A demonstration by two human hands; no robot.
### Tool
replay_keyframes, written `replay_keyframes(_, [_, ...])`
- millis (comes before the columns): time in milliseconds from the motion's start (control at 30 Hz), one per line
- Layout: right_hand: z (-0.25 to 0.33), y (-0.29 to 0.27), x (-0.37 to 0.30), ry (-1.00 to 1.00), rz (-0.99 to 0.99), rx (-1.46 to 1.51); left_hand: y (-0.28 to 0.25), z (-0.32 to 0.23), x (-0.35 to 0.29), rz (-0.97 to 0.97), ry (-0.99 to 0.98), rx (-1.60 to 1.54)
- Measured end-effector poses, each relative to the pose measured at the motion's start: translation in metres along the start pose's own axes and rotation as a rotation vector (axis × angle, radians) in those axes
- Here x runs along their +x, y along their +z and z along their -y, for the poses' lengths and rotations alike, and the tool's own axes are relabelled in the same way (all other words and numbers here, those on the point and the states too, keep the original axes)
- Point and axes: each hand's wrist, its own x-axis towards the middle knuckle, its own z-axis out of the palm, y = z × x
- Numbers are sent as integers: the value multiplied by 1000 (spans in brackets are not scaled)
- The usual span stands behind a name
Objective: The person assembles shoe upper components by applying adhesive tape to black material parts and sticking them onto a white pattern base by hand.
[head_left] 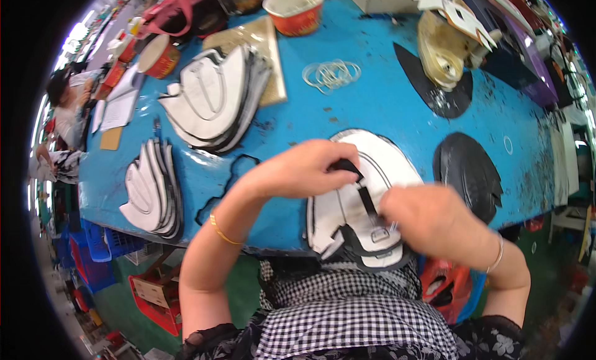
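In front of me, at the table's near edge, lies a stack of white, black-edged pieces shaped like shoe uppers (391,158). My left hand (310,167) reaches over its left side, thumb and fingers pinching a black strip (367,202) that runs down across the white surface. Over the right side of the stack is my right hand (431,220), curled closed and blurred by motion. Its fingertips are close to the strip's lower end; what they hold, if anything, cannot be made out.
Two more stacks of white upper pieces (208,93) (143,192) stand to the left, and black pieces (469,174) to the right. Rubber bands (331,75), a red-and-white tub (295,12) and a yellowed glue container (441,53) are farther back. Another person (68,112) sits at far left.
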Motion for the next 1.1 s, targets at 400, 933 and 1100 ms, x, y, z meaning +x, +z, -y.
replay_keyframes(400, [54,55,11,117,38,-618,17,-10,-35,-393,8,-344])
replay_keyframes(933, [-7,12,-90,939,-1220,1236,8,-38,-44,-236,-57,-223])
replay_keyframes(1100, [-69,13,-187,1062,-1054,784,9,-35,-13,-71,-13,-74])
